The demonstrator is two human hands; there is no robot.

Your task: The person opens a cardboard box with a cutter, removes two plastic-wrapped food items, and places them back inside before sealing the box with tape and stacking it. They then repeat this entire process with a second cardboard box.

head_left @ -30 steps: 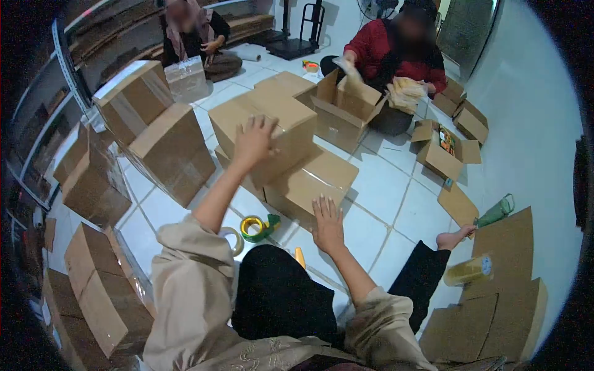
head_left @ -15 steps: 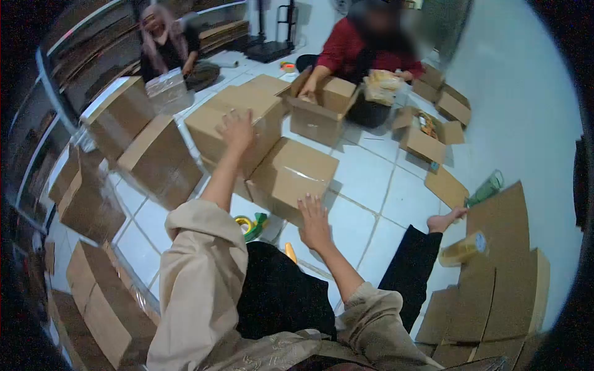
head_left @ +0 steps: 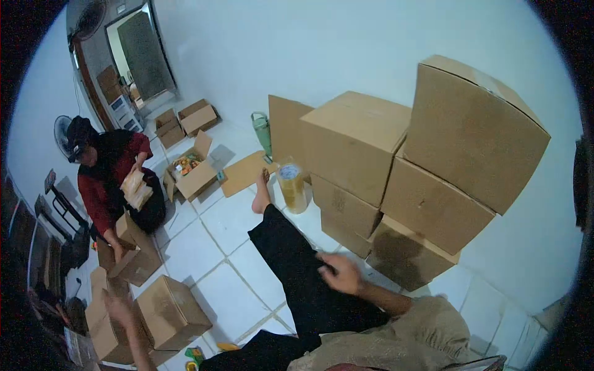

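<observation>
My left hand (head_left: 122, 309), blurred, reaches out at the lower left, fingers stretched over a taped cardboard box (head_left: 102, 331). Beside that hand sits another closed carton (head_left: 173, 312). Over my outstretched right leg, my right hand (head_left: 341, 273) hangs with loosely bent fingers and nothing visible in it. Nearest to it is the stack of closed cardboard boxes (head_left: 352, 145) on the right. A column of clear tape rolls (head_left: 291, 188) stands by my foot. Near my lap lie a green tape roll (head_left: 194, 354) and a yellow-orange item (head_left: 228, 347).
A co-worker in a red top (head_left: 99, 185) holds a pale packet (head_left: 137, 188) and reaches into an open box (head_left: 137, 263). An open carton of colourful packs (head_left: 189, 170), a flat cardboard piece (head_left: 244, 173) and a green bottle (head_left: 262, 133) lie by the wall.
My view has swung to the right, bringing the box stack into sight. My right hand has left the nearer box and moved over my right leg; my left hand stays at the boxes.
</observation>
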